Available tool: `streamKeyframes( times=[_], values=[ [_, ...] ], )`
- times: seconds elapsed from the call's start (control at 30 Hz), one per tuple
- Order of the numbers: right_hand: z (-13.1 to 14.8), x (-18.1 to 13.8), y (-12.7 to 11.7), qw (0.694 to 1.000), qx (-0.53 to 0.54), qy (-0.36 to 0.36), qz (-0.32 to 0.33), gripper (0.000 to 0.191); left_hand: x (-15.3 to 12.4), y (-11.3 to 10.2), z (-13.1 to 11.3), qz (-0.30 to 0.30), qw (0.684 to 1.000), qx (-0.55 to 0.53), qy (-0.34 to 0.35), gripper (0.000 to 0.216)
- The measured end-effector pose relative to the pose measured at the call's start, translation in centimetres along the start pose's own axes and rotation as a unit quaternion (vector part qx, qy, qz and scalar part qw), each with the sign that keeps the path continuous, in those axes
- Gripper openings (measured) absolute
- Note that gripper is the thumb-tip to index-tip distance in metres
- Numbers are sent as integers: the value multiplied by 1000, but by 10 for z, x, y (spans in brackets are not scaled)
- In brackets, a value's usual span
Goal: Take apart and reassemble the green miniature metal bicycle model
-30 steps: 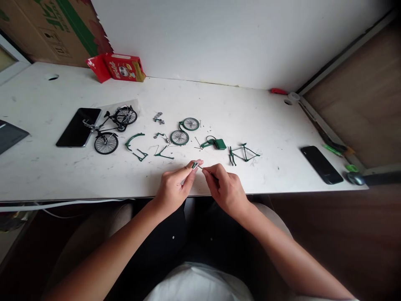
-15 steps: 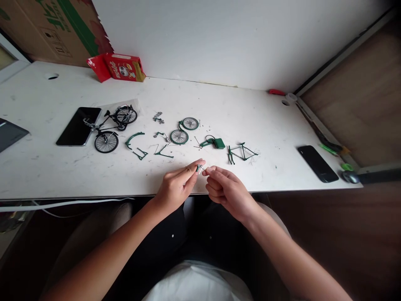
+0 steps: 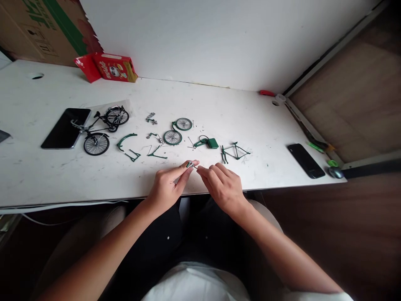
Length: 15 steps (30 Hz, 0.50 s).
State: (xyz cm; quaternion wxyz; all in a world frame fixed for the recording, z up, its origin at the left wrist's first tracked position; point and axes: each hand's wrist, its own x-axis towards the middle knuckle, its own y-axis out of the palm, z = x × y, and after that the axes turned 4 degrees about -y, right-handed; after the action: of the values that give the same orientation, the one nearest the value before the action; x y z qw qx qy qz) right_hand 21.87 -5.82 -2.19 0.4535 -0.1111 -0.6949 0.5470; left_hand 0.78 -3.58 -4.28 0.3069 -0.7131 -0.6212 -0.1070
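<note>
My left hand (image 3: 169,184) pinches a small green and silver model-bicycle part (image 3: 189,164) between thumb and fingers, just above the front of the table. My right hand (image 3: 223,184) is closed, its fingertips on a thin metal rod (image 3: 195,167) that reaches to that part; most of the rod is hidden. Beyond the hands lie a green bicycle frame (image 3: 236,151), a green box-shaped piece (image 3: 212,143) and two spoked wheels (image 3: 173,137). Green curved and forked pieces (image 3: 125,140) are spread to the left, among several tiny parts.
An assembled black model bicycle (image 3: 97,143) leans over a dark phone (image 3: 62,129) on the left. Another phone (image 3: 305,161) lies on the right, near a rounded dark object (image 3: 335,172). A red box (image 3: 115,69) stands at the back of the white table (image 3: 219,104).
My right hand has rolled over, its back now facing up, with the thin rod still at the part. The part in my left hand has tilted slightly. The whole view has shifted.
</note>
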Motion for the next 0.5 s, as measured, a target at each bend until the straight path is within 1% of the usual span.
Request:
streamKeyframes(
  times=[0.03, 0.1, 0.17, 0.23, 0.3, 0.4, 0.43, 0.5],
  values=[
    [-2, 0, 0, 1000, 10, -7, 8, 24, 0, 0, 0, 1, 1000, 1, 3, 30],
    [-3, 1, 1, 998, 52, 7, 20, 21, -1, 1, 2, -1, 1000, 7, 14, 31],
    [-1, 3, 3, 991, 117, 56, 24, 20, -2, 2, 3, -6, 999, 17, 26, 32],
    [5, 5, 5, 974, 189, 124, 18, 19, -3, 2, 5, -9, 999, 32, 37, 35],
    [12, 7, 6, 943, 268, 196, 6, 18, -3, 1, 6, -14, 998, 42, 48, 38],
    [23, 12, 3, 871, 392, 297, -10, 24, -3, 0, 6, -21, 997, 45, 64, 41],
    [26, 15, 1, 848, 422, 321, -14, 26, -3, -1, 6, -23, 997, 44, 66, 42],
    [29, 20, -3, 812, 466, 351, -19, 30, -3, -1, 5, -27, 996, 45, 68, 42]
  ],
)
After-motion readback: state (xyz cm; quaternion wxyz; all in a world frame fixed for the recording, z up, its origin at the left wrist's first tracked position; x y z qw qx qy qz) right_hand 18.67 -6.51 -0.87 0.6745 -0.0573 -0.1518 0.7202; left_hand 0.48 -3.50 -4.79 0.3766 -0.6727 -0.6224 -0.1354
